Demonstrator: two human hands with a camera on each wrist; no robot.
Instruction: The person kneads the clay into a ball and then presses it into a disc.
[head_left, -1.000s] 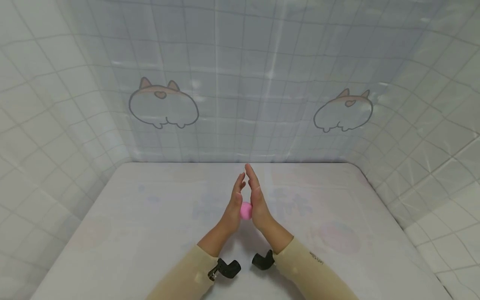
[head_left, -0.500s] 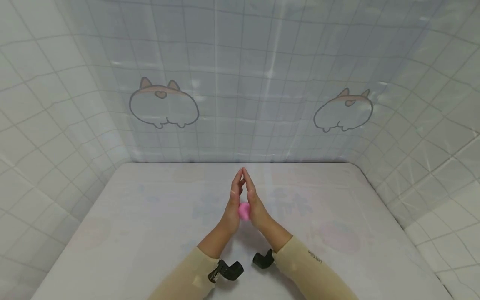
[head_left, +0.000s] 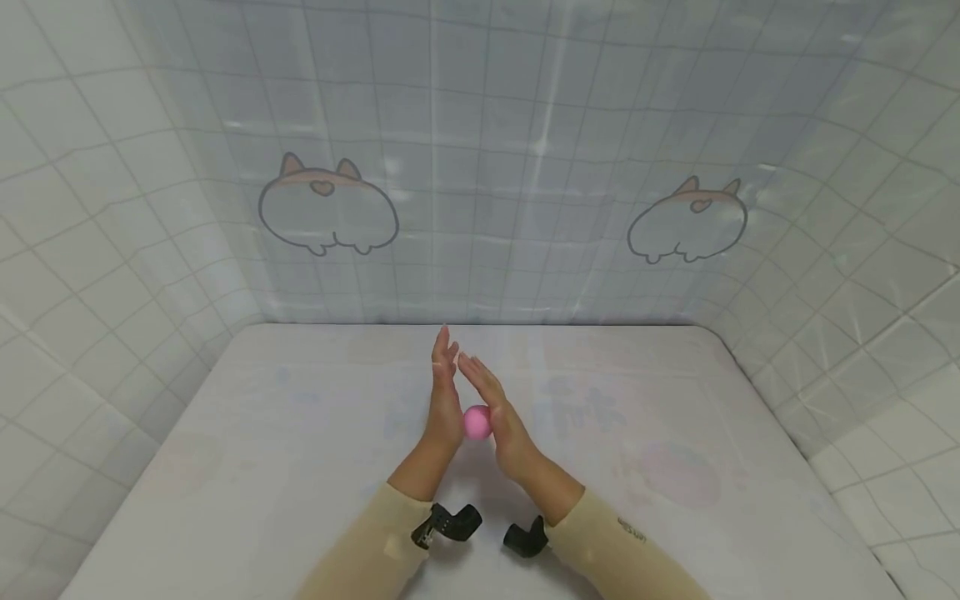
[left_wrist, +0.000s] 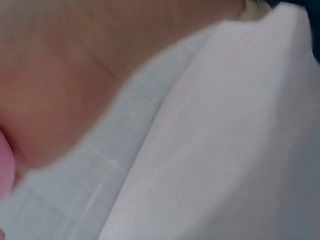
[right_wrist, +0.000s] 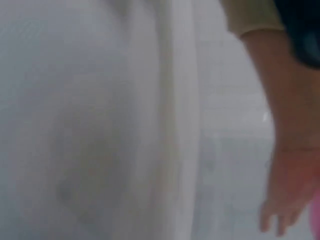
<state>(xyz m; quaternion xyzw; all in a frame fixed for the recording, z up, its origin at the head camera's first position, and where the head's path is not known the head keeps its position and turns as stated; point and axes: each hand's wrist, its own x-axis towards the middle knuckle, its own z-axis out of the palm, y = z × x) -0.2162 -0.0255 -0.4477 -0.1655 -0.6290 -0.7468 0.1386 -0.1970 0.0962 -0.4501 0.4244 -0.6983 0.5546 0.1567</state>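
Observation:
A smooth pink ball sits between two facing palms in the head view. My left hand lies along its left side, fingers straight and pointing toward the back wall. From the right, my right hand leans in against the ball with extended fingers, its fingertips close to the left hand's fingers. In the left wrist view, part of the ball shows at the left edge beside the heel of the hand. The right wrist view has only a sliver of pink at its right edge, next to the hand.
Both hands are over a white table cover with faint pastel prints. A tiled-pattern curtain with cartoon animal drawings stands behind and along both sides. Black wrist cameras jut inward from the cream sleeves.
The fingertips, together half a second ago, have spread slightly apart. Left hand and ball have shifted left; the right hand's fingers now slant further left. The ball stays between the palms.

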